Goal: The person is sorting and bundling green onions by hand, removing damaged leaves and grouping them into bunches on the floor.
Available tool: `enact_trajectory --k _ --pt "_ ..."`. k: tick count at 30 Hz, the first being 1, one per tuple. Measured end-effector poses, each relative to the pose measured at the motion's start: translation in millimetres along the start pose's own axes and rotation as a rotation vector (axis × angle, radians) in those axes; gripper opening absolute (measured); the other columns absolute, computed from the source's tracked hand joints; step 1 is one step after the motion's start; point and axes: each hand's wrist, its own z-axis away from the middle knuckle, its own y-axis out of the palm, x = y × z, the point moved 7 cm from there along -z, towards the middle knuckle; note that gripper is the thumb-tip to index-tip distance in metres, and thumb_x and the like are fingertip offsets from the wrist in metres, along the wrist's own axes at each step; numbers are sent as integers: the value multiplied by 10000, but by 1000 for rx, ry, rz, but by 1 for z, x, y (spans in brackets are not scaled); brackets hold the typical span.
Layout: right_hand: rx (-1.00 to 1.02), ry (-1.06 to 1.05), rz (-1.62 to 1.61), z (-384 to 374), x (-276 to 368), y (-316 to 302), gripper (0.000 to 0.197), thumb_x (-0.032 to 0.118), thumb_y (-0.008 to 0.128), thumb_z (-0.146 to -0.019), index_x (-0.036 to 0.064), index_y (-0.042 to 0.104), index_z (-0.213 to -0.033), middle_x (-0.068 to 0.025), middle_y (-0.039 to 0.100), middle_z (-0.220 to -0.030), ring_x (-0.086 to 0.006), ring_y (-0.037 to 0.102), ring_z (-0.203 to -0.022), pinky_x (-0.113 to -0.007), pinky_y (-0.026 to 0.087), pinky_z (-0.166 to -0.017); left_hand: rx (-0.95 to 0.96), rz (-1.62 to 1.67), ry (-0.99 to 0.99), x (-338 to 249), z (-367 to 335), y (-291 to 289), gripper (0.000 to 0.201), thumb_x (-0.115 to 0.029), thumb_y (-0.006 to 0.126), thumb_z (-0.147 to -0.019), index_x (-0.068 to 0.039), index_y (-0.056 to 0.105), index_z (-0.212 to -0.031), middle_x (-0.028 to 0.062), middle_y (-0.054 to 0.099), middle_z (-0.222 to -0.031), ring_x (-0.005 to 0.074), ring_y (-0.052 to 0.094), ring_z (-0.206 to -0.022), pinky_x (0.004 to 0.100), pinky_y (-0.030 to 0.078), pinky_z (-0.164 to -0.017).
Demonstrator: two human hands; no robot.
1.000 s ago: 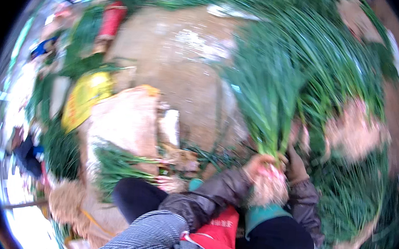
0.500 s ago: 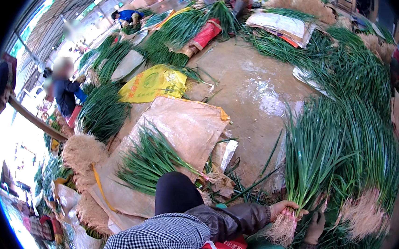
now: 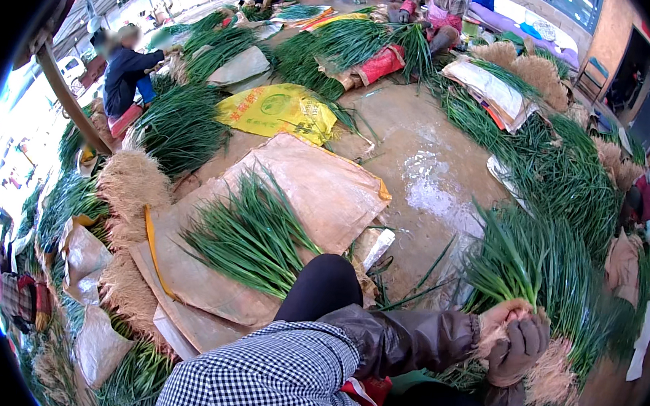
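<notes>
Left hand [image 3: 501,316] curls round the base of a green onion bunch [image 3: 509,272], near right in the scene; gloved right hand [image 3: 518,351] bends its fingers close against it, though I cannot tell what they pinch. Slender, bright green leaves fan far and left from the grip, with pale, stringy roots beneath. From left to right lie tan root masses [image 3: 134,188], a looser onion bundle [image 3: 250,235], beige sacking [image 3: 324,191] and an onion heap [image 3: 568,260].
</notes>
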Motion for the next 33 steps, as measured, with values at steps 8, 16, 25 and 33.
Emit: enact_trajectory --k 8,16,25,33 --pt "-39 662 -1017 -10 -20 16 501 229 512 -891 -41 397 -1297 -164 471 -1288 -294 479 -1153 -387 389 -968 134 -266 -66 -28 53 123 324 -196 476 -840 30 532 -1066 191 585 -1075 234 611 -880 359 531 -783" --pt "647 1140 -1293 16 -22 59 183 198 553 -874 39 629 -921 0 562 -707 -131 565 -709 -293 478 -638 -63 -171 -161 -112 157 183 223 -188 463 -880 -25 585 -971 101 625 -907 195 617 -857 362 514 -814" --pt "237 1954 -1083 312 -104 188 223 312 601 -836 107 545 -771 20 484 -604 -98 404 -414 -227 292 -365 -232 -836 495 -289 265 175 363 -158 560 -758 44 535 -1060 102 593 -812 211 552 -793 340 479 -754" --pt "613 1969 -1155 371 -40 222 269 310 543 -880 80 591 -1010 -26 567 -701 -134 541 -495 -266 439 -426 -512 -803 860 -345 345 84 144 -114 558 -804 -33 486 -900 20 475 -796 138 479 -729 240 415 -622"
